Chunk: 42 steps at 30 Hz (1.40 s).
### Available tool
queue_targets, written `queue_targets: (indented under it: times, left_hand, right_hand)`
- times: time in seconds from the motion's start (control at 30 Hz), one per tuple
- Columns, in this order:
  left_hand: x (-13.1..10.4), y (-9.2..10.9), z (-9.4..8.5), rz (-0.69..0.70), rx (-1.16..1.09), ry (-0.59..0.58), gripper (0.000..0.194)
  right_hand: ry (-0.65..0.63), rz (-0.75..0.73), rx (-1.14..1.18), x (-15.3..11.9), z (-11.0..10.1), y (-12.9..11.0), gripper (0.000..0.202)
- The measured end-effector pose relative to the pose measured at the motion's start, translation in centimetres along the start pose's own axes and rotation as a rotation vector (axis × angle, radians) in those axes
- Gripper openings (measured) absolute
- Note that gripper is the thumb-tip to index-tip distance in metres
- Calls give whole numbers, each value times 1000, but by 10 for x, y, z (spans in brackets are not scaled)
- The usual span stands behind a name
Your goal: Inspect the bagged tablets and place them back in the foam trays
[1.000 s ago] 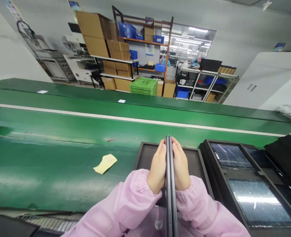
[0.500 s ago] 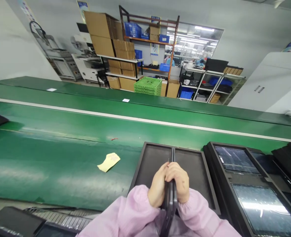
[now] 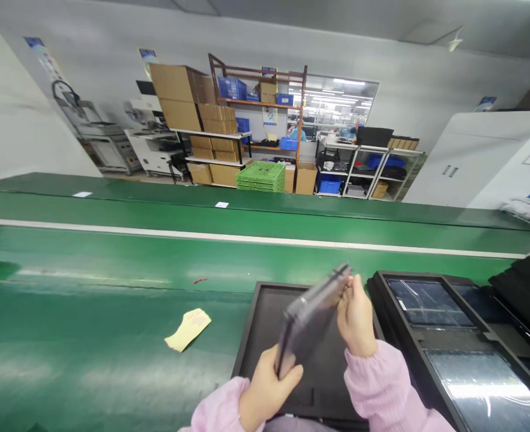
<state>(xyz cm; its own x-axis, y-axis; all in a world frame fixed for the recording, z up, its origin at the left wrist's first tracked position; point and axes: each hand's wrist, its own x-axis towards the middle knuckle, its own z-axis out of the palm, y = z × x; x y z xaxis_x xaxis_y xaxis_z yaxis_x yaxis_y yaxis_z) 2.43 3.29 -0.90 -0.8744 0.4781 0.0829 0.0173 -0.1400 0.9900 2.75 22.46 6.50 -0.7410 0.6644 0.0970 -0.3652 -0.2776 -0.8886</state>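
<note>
— So where is the tablet (image 3: 312,312)?
— Up in the air, held in both hands above the empty black tray (image 3: 265,318) on the tabletop (image 3: 89,336). It is tilted, its long axis running from near-left up to far-right.

— Which hand has which end?
— The left hand (image 3: 265,393) grips the near-left corner, thumb wrapped over the edge, fingers closed beneath. The right hand (image 3: 357,315) pinches the far-right end, fingertips closed on the thin edge near the top corner. Both hold it firmly; neither is spread.

— Which is nearer the person?
— The left hand, low and close to the body. The right sits farther out and higher.

— What lies around it?
— Directly beneath is the empty tray, its recess bare. Just beside that on the right is a second tray (image 3: 427,342) holding glossy screens, so the right side is crowded. To the left is open green belt, with only a yellow note (image 3: 188,329) lying near the tray's left edge.

— And farther away?
— More belt, a white stripe across it, then shelves with cartons and a green crate (image 3: 261,176) well apart at the back.
</note>
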Motion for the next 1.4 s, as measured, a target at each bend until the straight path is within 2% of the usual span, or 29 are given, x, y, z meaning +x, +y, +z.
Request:
queue_targets:
  times: [0.07,0.17,0.23,0.33,0.4,0.47,0.53,0.6,0.63,0.73,0.83,0.93,1.0,1.03,1.07,1.1,1.13,1.17,1.23,1.3,1.33,1.4]
  left_hand:
    - [-10,10,-3,-256,-237,98,31]
    - [-23,27,-9,-461,-581,123,36]
    - [-28,36,-11,-492,-652,145,36]
    - [-32,42,-8,-491,-631,187,35]
    - [-30,42,-6,-492,-598,205,32]
    - [-26,40,-3,-480,-574,198,30]
    - [-21,38,-1,-455,-540,186,28]
    - [-17,34,0,-428,-510,184,26]
    - [-16,32,0,-435,-499,193,26]
    - [-20,23,-2,-517,-538,230,32]
    - [-27,17,-6,-481,-663,169,35]
    - [-28,17,-11,-380,-705,31,36]
    - [-26,19,-14,-378,-717,2,37]
    - [-25,20,-15,-389,-729,9,38]
    - [-23,21,-15,-407,-742,23,40]
    - [-23,21,-15,-425,-749,38,41]
    - [-22,20,-15,-444,-749,58,42]
    - [-22,19,-15,-468,-743,90,42]
    - [-23,15,-15,-525,-702,190,42]
    - [-24,11,-16,-574,-631,306,44]
    - [-24,9,-18,-593,-591,345,47]
    - [-22,9,-25,-631,-529,360,53]
  right_hand:
    - [-101,4,-228,-8,-7,-1,27]
    - [-273,-41,-659,-16,-23,-8,21]
    - [-345,-107,-876,-17,-30,-13,32]
    - [-414,-247,-1084,-14,-30,-19,41]
    - [-385,-372,-1194,-17,-21,-20,41]
    - [-286,-504,-1258,-31,-6,-18,39]
    - [-307,-546,-1168,-54,12,-11,37]
    - [-540,-453,-936,-82,28,-1,37]
    - [-612,-425,-877,-95,34,5,38]
    - [-728,-311,-752,-119,43,16,47]
    - [-811,-211,-575,-119,41,12,46]
    - [-866,-231,-486,-98,26,-5,39]
    - [-743,-265,-490,-77,6,-17,40]
    - [-605,-271,-515,-66,-5,-20,38]
    - [-412,-263,-557,-56,-17,-21,32]
    - [-279,-203,-624,-49,-27,-20,24]
    - [-211,-116,-676,-44,-37,-17,23]
    - [-231,-13,-704,-42,-45,-12,28]
    - [-399,162,-690,-46,-54,2,29]
    - [-516,229,-648,-54,-58,18,26]
    - [-515,241,-636,-57,-60,24,30]
    - [-435,264,-618,-59,-67,30,37]
